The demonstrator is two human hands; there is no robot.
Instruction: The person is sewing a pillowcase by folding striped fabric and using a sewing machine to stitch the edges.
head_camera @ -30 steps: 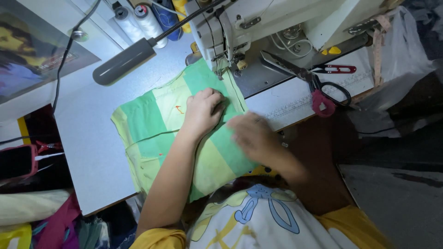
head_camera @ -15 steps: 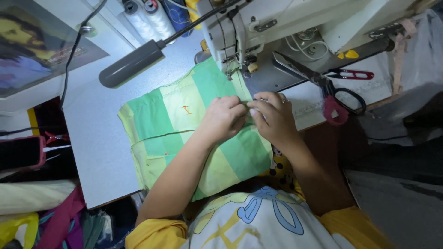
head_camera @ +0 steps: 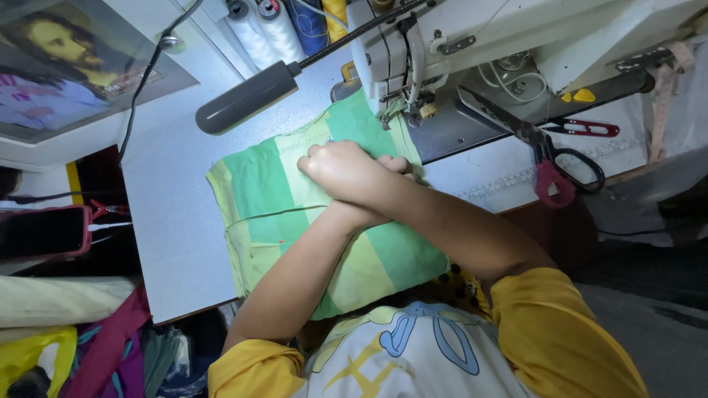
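Under my grip lies the green-and-yellow striped cloth (head_camera: 295, 221), flat on the white counter (head_camera: 169, 221). Its long axis runs from the edge nearest my body up toward the sewing machine (head_camera: 472, 37), stripes going the same way, far end tucked at the needle area. My left hand (head_camera: 341, 168) sits on the cloth's far part, just short of the machine, knuckles up, fingers curled down onto the fabric; forearm comes up diag. from my yellow sleeve. My right hand (head_camera: 392, 166) is mostly hidden behind the left, only a couple of fingers show, w/ its forearm crossing in from the other side. Wrists overlap. Can't tell whether either grip pinches the cloth or just presses it; fingertips are out of sight. Beyond the hands, black-handled scissors (head_camera: 546, 147) w/ a pink tag lie on the machine bed, small red snips (head_camera: 586, 129) just past them. Grey lamp head (head_camera: 247, 98) hangs over the cloth's far corner. Needle itself hard to make out.
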